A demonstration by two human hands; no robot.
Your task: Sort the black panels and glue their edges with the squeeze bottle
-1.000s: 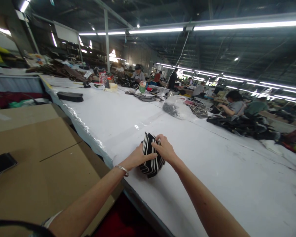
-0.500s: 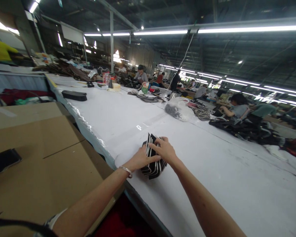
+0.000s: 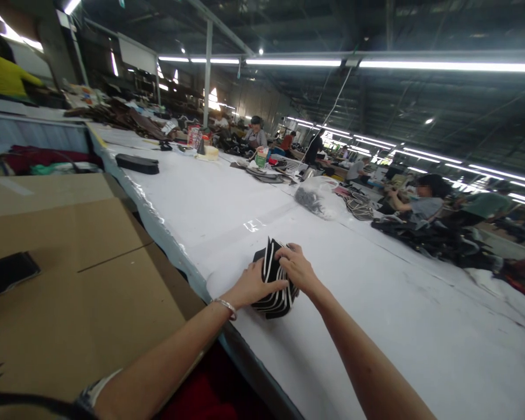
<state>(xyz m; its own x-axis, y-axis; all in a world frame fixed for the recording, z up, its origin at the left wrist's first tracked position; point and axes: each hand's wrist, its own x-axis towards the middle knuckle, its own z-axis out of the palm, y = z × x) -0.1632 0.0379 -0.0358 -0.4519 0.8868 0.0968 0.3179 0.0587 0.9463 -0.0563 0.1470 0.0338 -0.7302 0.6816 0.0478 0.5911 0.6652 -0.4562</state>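
A stack of black flat pieces with white edges [image 3: 276, 303] stands on its edges on the white tabletop [image 3: 359, 309], close to the table's near edge. My left hand [image 3: 254, 284], with a bracelet at the wrist, grips the stack from the left, its thumb lying across the pieces. Curled over the right upper side of the same stack, my right hand [image 3: 298, 267] has its fingertips among the top edges. The pieces fan slightly apart, and palms and fingers hide part of them.
Brown cardboard [image 3: 70, 251] with a black phone [image 3: 9, 273] on it lies left of the table. A long black case-like item [image 3: 137, 164] rests farther up. A clear plastic bag [image 3: 319, 198] and dark material [image 3: 433, 236] sit on the far side, where a person [image 3: 424, 204] works.
My right thumb and fingers have drawn in, from lying across the front of the stack to curling at its upper edge. The camera view has shifted slightly.
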